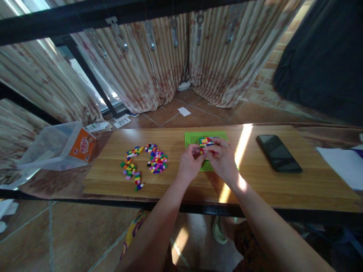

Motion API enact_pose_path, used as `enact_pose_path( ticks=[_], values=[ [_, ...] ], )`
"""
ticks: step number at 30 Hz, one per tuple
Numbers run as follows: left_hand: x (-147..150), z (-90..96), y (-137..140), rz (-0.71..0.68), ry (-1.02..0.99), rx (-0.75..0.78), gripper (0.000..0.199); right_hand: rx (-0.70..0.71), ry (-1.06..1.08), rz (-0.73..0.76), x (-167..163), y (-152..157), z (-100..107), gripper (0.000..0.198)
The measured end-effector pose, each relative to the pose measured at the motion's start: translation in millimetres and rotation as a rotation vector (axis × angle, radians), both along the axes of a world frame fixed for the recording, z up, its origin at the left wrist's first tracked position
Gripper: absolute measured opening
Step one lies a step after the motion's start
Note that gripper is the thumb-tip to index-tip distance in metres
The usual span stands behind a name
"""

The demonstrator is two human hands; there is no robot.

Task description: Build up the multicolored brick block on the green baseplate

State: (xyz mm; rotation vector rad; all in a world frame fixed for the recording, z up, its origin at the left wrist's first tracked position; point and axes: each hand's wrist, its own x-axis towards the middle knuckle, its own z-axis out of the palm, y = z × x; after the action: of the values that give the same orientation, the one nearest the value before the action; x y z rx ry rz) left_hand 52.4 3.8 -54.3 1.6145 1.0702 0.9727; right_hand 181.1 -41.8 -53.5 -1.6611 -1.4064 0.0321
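Note:
A green studded baseplate (190, 136) lies on the wooden table, with a block of colourful toy bricks (207, 141) on or just above it. My left hand (189, 162) is closed at the near left side of the brick block, thumb and fingers pinched. From the right, my right hand (222, 156) reaches over the block, its fingers bent and pressed onto the near bricks. The fingertips of both hands almost meet there. Whatever small piece they pinch is hidden by the fingers. Loose bricks (158, 160) lie in a pile left of the baseplate.
More small bricks (129, 166) form a curved trail on the table (107, 177). A black phone (279, 153) lies at the right. Left of the table stands a clear plastic bin (53, 147) with an orange label. Striped curtains (136, 71) hang behind, and white paper (343, 166) lies far right.

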Motion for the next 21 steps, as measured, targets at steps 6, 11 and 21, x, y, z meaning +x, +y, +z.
enact_pose_path(
  ticks=[6,11,21],
  values=[
    [-3.0,4.6,-2.4,-0.025,0.071,0.035,0.034,0.065,-0.013,0.039,2.1,-2.1,-2.8,0.018],
    [-23.3,20.5,7.0,-0.059,0.220,0.069,0.028,0.076,0.036,0.051,5.4,-4.6,2.3,0.017],
    [-107.1,49.5,38.9,0.074,0.895,0.080,0.029,0.089,0.136,-0.046,6.8,-7.4,8.4,0.020]
  ],
)
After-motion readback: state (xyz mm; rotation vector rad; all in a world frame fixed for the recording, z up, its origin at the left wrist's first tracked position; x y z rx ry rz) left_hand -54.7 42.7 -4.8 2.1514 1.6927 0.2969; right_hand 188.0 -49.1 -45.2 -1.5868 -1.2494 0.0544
